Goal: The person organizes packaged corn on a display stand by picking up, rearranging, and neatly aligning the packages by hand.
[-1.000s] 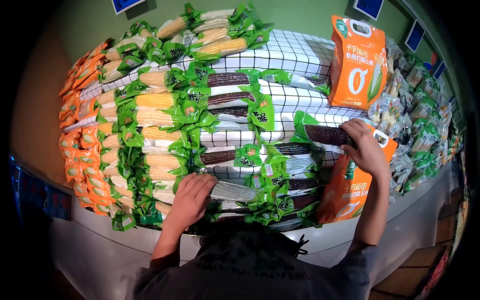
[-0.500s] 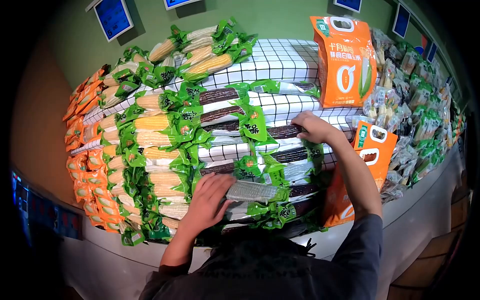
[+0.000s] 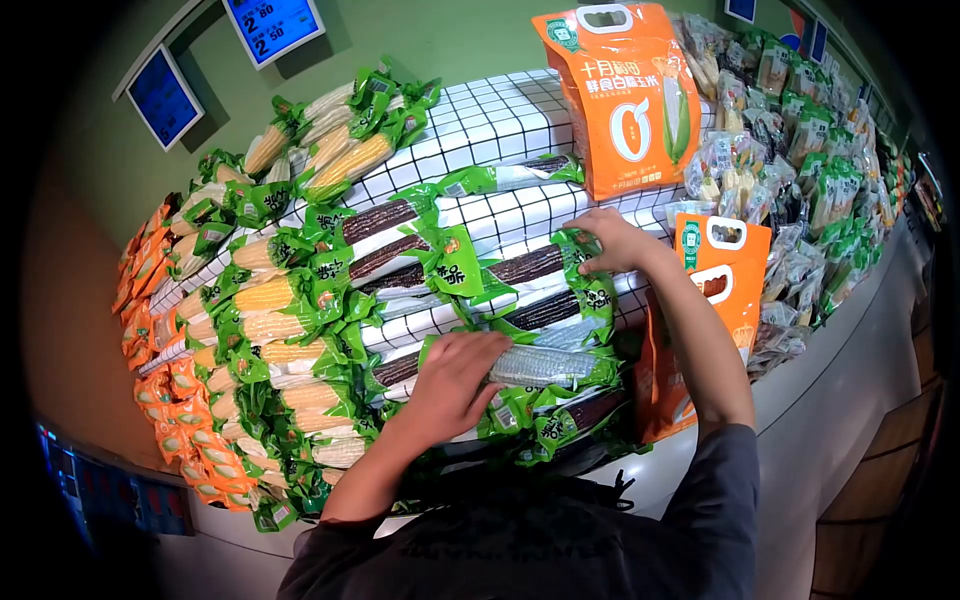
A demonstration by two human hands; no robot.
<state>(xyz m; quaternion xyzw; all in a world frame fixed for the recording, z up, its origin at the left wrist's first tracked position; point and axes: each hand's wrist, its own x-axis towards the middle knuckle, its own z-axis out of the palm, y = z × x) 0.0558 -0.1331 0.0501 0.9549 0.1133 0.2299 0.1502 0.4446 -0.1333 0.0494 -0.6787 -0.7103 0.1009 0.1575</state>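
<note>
The left hand (image 3: 455, 378) clasps pale corn (image 3: 548, 367) at its three o'clock while the right hand (image 3: 618, 243), curled, its grip unclear, touches dark corn (image 3: 525, 267) at its nine o'clock, overlapping packs (image 3: 543, 311) liable to slide if nudged

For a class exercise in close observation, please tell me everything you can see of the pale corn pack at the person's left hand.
The pale corn pack shows a greyish-white cob with rows of kernels, in what looks like glossy clear plastic, green at its right end. It lies almost crosswise in the view, tilted slightly down to the right, near dark corn packs. The left hand grips and hides its left end; how far it rests on packs beneath is unclear.
</note>
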